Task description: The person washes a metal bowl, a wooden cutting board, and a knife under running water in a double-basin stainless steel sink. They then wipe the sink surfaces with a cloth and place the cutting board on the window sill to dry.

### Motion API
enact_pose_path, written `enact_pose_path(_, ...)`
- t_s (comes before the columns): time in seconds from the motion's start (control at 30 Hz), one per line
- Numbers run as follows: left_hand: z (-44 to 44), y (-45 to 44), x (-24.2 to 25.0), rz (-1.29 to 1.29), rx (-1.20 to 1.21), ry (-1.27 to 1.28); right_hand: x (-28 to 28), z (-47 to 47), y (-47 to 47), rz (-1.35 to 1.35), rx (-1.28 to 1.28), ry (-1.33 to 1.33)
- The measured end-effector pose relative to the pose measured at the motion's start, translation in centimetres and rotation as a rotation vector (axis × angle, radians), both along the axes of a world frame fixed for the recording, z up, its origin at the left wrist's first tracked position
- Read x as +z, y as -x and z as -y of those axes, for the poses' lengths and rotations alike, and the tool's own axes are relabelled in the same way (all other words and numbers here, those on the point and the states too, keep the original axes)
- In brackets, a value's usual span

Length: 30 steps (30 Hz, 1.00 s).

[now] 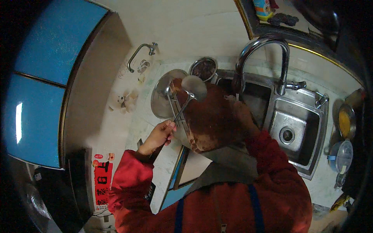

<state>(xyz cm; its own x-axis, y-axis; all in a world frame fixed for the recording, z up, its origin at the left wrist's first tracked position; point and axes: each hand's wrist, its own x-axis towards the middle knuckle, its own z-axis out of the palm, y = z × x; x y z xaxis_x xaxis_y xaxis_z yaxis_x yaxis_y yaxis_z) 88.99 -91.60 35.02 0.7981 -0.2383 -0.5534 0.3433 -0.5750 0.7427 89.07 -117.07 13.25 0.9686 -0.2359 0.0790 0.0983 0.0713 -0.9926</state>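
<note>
My left hand (163, 133) grips the handle of a metal kitchen utensil (186, 105) with a round, pale head, which is tilted upward. The utensil is in front of a dark brown board-like slab (208, 125) that stands at a slant over the counter's edge. At the slab's right side is my right hand (239, 109), dark and blurred; whether it holds the slab cannot be told. A wire rack (174, 106) shows along the slab's left edge. Behind it lies a large round metal lid or pan (158, 97).
A double steel sink (272, 110) with a tall curved faucet (262, 40) is at the right. A round dark-filled strainer or bowl (203, 69) stands near the wall. A second tap (135, 56) juts from the left wall. Lidded container (342, 157) sits at far right.
</note>
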Motion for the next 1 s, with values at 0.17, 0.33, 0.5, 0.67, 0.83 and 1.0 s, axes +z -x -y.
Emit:
enact_pose_path(0.17, 1.3, -1.3, -1.4, 0.070, -0.014, -0.008, 3.5, -5.0, 2.2, 0.285, -0.030, 0.101)
enact_pose_path(0.33, 4.0, -3.5, -3.6, 0.370, -0.460, -0.274, 3.3, -4.6, 1.2, -0.124, -0.152, 0.154)
enact_pose_path(0.5, 10.4, -6.1, -6.5, -0.219, -0.501, 0.065, 1.9, -1.4, 1.6, -0.049, -0.349, -0.383)
enact_pose_path(0.67, 17.9, -6.8, -10.9, 0.191, -0.957, -0.247, -0.4, -2.8, 1.7, 0.098, -0.199, -0.310)
enact_pose_path(0.83, 18.3, -9.6, -16.4, 0.443, -1.274, -0.204, -5.9, -0.6, -2.7, 0.037, -0.408, 0.829)
enact_pose_path(1.0, 17.5, -12.5, -18.7, 0.190, -1.207, -0.247, -8.6, -1.6, -3.6, 0.001, -0.250, -0.057)
